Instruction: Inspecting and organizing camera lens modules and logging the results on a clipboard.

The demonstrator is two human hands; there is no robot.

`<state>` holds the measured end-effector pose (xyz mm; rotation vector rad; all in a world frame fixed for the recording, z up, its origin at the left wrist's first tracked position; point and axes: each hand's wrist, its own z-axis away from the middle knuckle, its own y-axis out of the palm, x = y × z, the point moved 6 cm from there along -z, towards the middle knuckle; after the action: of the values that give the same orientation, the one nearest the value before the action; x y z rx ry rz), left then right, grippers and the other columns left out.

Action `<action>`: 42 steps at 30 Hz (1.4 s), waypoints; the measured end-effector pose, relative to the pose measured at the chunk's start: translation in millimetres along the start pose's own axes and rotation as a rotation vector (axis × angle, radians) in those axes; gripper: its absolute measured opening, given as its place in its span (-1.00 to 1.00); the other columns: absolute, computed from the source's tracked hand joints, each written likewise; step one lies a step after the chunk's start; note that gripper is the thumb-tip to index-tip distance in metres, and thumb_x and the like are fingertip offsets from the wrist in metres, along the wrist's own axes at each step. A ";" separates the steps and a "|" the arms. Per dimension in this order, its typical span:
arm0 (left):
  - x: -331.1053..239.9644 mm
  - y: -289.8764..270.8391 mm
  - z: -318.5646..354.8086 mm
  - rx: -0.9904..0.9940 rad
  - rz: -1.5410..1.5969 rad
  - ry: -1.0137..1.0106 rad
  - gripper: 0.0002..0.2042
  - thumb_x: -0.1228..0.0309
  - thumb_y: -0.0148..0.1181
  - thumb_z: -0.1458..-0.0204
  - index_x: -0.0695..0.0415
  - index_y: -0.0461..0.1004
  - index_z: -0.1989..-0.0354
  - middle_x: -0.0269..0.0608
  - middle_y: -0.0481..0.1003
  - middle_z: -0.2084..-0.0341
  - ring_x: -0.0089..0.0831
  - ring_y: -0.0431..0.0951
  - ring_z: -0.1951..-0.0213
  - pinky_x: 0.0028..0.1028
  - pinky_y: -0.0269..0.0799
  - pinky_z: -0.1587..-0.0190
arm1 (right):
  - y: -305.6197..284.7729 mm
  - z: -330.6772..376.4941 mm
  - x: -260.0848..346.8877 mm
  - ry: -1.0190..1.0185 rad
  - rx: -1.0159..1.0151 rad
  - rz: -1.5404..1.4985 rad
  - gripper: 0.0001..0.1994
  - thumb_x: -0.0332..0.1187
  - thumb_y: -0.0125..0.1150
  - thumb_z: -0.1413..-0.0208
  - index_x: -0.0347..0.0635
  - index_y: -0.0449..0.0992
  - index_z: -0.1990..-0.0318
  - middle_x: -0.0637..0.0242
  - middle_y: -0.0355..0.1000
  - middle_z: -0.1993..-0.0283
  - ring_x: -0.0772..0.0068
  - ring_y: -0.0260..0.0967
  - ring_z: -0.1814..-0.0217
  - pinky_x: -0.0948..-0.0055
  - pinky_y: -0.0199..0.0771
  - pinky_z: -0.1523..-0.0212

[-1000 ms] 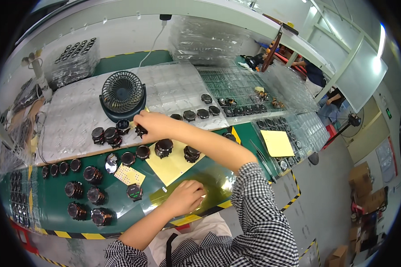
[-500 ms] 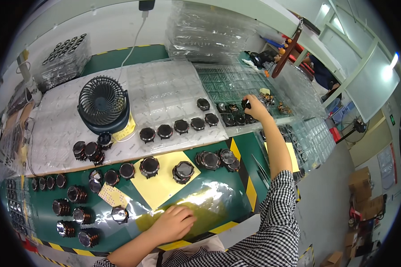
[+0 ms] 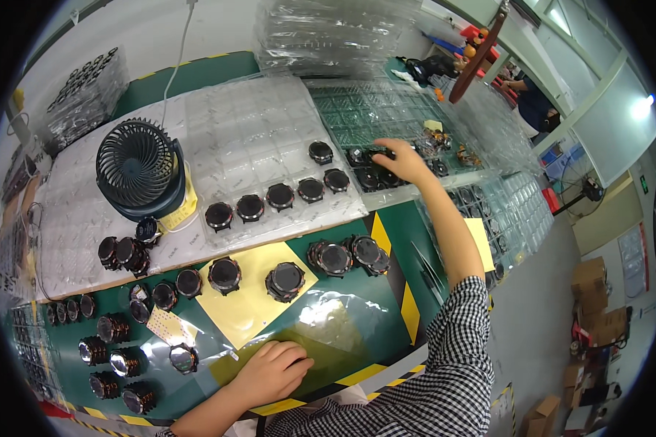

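Palm down, my left hand (image 3: pixel 273 373) rests on the green bench mat near its front edge, fingers loosely bent and nothing visible in them. My right hand (image 3: pixel 402 162) reaches over a clear compartment tray (image 3: pixel 342 116) at the back right. Its thumb and fingers close on a small black watch part (image 3: pixel 380 157), mostly hidden by them. More black watch parts (image 3: pixel 370 178) fill the neighbouring tray pockets. Between the hands, stacked round watch cases (image 3: pixel 285 280) stand on a yellow sheet (image 3: pixel 240 317), beside another watch case (image 3: pixel 225 274).
A dark desk fan (image 3: pixel 138 171) stands on the white-covered back area, near a row of watch cases (image 3: pixel 279 195). More case stacks (image 3: pixel 113 328) crowd the left. Tweezers (image 3: pixel 428 273) lie by the right edge. Stacked clear trays (image 3: pixel 335 40) rise behind. Another person (image 3: pixel 532 102) is far right.
My right hand has shifted left over the tray, and the black part in its fingers is now lower among the pockets. My left hand stays about where it was. The view has turned slightly.
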<state>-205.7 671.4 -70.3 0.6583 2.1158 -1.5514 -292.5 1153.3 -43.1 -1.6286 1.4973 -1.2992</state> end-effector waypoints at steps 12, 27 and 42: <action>-13.3 1.0 -0.6 -0.062 -0.034 0.055 -0.75 0.47 0.23 0.10 0.12 0.52 0.18 -0.20 0.41 0.19 -0.19 0.43 0.04 -0.25 0.34 0.02 | -16.9 38.8 52.1 -0.064 -0.303 0.057 -0.86 -0.41 0.23 0.03 -0.21 0.58 0.30 0.16 0.52 0.18 0.04 0.43 0.05 0.18 0.43 0.03; -26.8 -2.4 5.8 -0.156 -0.072 0.148 -0.84 0.49 0.22 0.09 0.17 0.51 0.30 -0.18 0.42 0.26 -0.16 0.43 0.12 -0.25 0.35 0.02 | -86.8 311.9 45.8 0.495 -0.136 0.227 -0.31 -0.02 0.37 0.10 -0.40 0.40 -0.08 -0.18 0.28 -0.22 -0.13 0.21 -0.29 0.18 0.20 -0.30; -24.9 -3.6 13.7 -0.156 -0.078 0.152 -0.86 0.47 0.22 0.04 0.15 0.54 0.29 -0.18 0.43 0.26 -0.20 0.44 0.11 -0.27 0.36 0.04 | -138.9 258.3 87.3 0.397 -0.747 -0.378 -0.63 -0.35 -0.21 -0.38 -0.33 0.32 -0.22 0.17 0.36 -0.22 0.33 0.26 -0.27 0.42 0.16 -0.28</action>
<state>-187.2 654.3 -56.5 0.6642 2.3728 -1.3969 -9.9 1048.3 9.4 -2.3020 2.1726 -1.4088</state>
